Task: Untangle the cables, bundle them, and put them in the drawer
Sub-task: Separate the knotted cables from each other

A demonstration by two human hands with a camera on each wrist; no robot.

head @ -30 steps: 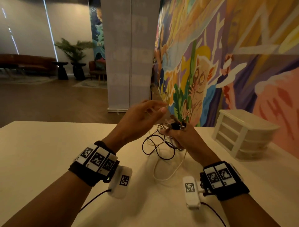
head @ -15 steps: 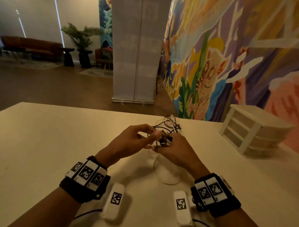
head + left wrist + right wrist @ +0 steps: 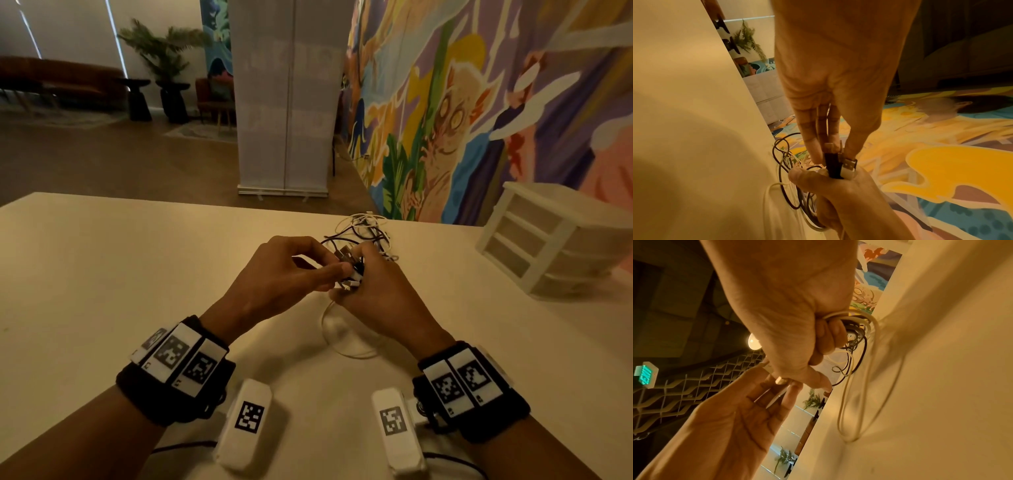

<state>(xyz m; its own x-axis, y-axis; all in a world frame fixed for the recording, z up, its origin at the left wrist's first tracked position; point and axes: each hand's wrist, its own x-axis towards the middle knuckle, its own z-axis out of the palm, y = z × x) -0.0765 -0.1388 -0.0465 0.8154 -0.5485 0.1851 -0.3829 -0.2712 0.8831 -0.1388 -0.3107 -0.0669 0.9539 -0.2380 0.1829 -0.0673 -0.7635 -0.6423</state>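
From the head view, both hands met over a pale surface [image 3: 102,274]. The left hand [image 3: 274,284] had its fingers [image 3: 329,272] pinched on the plug ends of a tangle of black and white cables [image 3: 363,236]. The right hand [image 3: 380,298] was curled round the same bundle just beside those fingers. Most of the tangle lay on the surface just beyond the fingertips, and one white loop [image 3: 342,342] trailed back under the right hand toward the wrist. A white drawer unit [image 3: 548,240] with three closed drawers stood well off to the right of the fingers, near a colourful painted wall [image 3: 479,102].

From the left wrist view, the left hand [image 3: 838,73] reached down, its thumb and fingers [image 3: 812,146] pinching a black plug [image 3: 832,165] next to a white USB plug [image 3: 849,167]. The right hand [image 3: 838,194] gripped both plugs from below, and loops of cable hung to the left of its fingers against the surface [image 3: 684,113].

From the right wrist view, the right hand [image 3: 787,305] was clenched round a bunch of cables [image 3: 855,337], which spilled out beside its knuckles onto the surface [image 3: 941,386]. A long white loop [image 3: 857,402] sagged below them. The left hand [image 3: 735,418] came up from below, its fingers [image 3: 791,395] on a white cable end at the right thumb.
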